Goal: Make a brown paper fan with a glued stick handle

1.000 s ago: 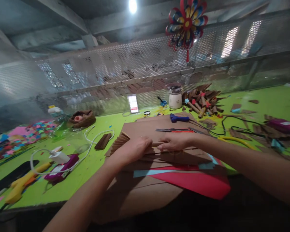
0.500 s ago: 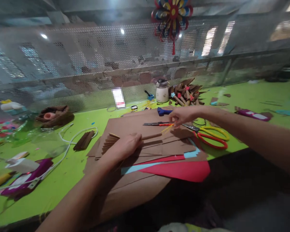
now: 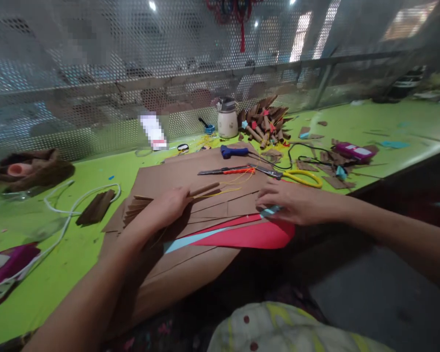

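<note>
My left hand (image 3: 174, 203) is closed round a pleated brown paper fan (image 3: 134, 210). Its rolled paper handle (image 3: 207, 187) sticks out to the right, with loose yellow string (image 3: 229, 188) trailing from it. My right hand (image 3: 293, 201) has its fingers bent round the edge of light blue paper (image 3: 270, 211) at the right end of the stack; the fingertips are partly hidden. Red paper (image 3: 249, 236) lies beneath, among brown paper sheets (image 3: 165, 171). Just beyond, scissors with a yellow handle (image 3: 304, 178) and a red one lie half covered by my right hand.
A blue-handled tool (image 3: 234, 151) with a black cord lies on the sheets. Behind stand a lidded bottle (image 3: 227, 120) and a pile of brown paper fans (image 3: 266, 122). A white cable (image 3: 64, 234) and folded brown paper (image 3: 97, 208) are at left, a purple device (image 3: 355, 150) at right.
My right hand has let go of the yellow string and come down towards me to the light blue paper. My left hand still holds the fan. The camera view has shifted.
</note>
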A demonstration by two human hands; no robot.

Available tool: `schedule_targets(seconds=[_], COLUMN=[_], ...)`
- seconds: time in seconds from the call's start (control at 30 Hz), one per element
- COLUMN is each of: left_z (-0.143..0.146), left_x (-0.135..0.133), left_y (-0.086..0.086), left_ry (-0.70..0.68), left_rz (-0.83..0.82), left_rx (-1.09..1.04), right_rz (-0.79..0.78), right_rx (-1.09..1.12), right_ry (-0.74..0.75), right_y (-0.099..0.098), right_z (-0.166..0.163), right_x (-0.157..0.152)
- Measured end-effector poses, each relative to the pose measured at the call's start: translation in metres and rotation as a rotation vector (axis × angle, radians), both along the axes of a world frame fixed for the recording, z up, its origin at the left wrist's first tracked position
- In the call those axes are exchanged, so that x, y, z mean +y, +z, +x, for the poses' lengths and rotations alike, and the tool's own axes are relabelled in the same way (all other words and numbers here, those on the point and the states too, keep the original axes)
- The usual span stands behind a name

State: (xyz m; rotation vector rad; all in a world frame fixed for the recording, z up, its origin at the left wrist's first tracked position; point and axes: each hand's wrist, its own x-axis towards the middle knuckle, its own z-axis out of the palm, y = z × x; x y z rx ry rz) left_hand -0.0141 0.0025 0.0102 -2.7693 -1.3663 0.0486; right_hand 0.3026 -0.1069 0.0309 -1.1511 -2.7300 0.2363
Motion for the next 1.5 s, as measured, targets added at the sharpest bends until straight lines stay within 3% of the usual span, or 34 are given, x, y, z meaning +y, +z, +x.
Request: schedule_targets(seconds=[0.2, 0.37, 0.53, 0.67, 0.8, 0.87, 1.07, 1.27, 1.5], left_z=[0.01, 0.014, 0.013, 0.014, 0.021, 0.024, 0.025, 0.025, 0.028], left_x=[-0.002, -0.007, -0.013, -0.026, -0.048, -0.058, -0.068, -0.065, -0.07], left_y=[0.001, -0.003, -0.007, -0.002, 0.008, 0.012, 0.011, 0.015, 0.016], left_ry=[-0.047, -0.104, -0.11, -0.109, -0.071, -0.075, -0.102, -0.119, -0.149], left_rz=[-0.009, 0.053, 0.06, 0.024, -0.035, -0.057, -0.119, -0.243, -0.271], left_rx=[-0.028, -0.053, -0.091, -0.134, -0.073, -0.036, -0.084, -0.083, -0.038], right_rz=[0.078, 0.228, 0.32, 0.28, 0.368, 0.385, 0.427, 0.219, 0.235], right_rx=[-0.008, 0.052, 0.072, -0.012, -0.013, -0.008, -0.036, -0.214, -0.341], right_ry=[-0.018, -0.083, -0.086, 0.014, -0.166, -0.175, -0.085, 0.147, 0.086], right_y=[-0.025, -0.052, -0.045, -0.045, -0.061, -0.064, -0.047, -0.014, -0.013], right_z=[-0.002, -0.007, -0.007, -0.028, -0.047, -0.05, -0.046, -0.035, -0.035], right_x=[-0.043, -0.05, -0.046, -0.059, -0.058, -0.052, -0.033, -0.01, -0.016])
